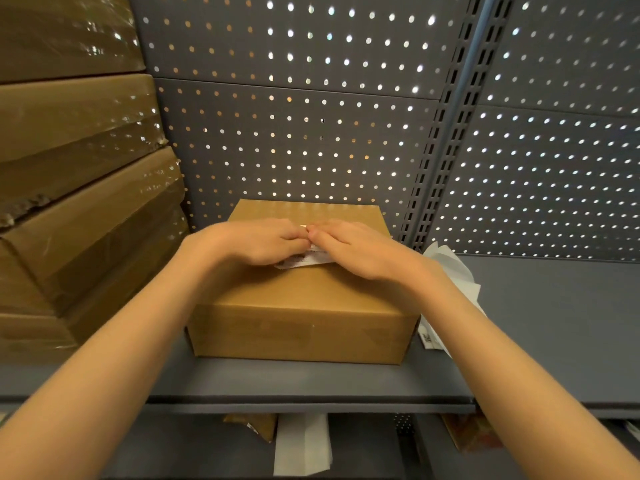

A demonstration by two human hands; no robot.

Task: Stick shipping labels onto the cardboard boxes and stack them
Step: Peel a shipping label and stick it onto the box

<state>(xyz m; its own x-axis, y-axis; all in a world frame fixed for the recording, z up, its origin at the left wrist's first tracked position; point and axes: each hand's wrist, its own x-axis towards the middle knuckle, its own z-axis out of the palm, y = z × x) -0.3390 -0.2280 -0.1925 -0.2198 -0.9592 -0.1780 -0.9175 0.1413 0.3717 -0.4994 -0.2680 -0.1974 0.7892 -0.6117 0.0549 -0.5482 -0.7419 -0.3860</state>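
Closed brown cardboard box (301, 306) sits on the grey metal shelf (311, 386). White printed shipping label (304, 259) lies on its lid. I judge best practice: press from the centre outward, smoothing edges. Left hand (252, 242) and right hand (363, 252) lie palm-down, fingers pressed together flat on the label, fingertips meeting.

A grey wall full of little holes (311, 133) stands behind a grey shelf (311, 386). White papers (453, 271) lie at the right.
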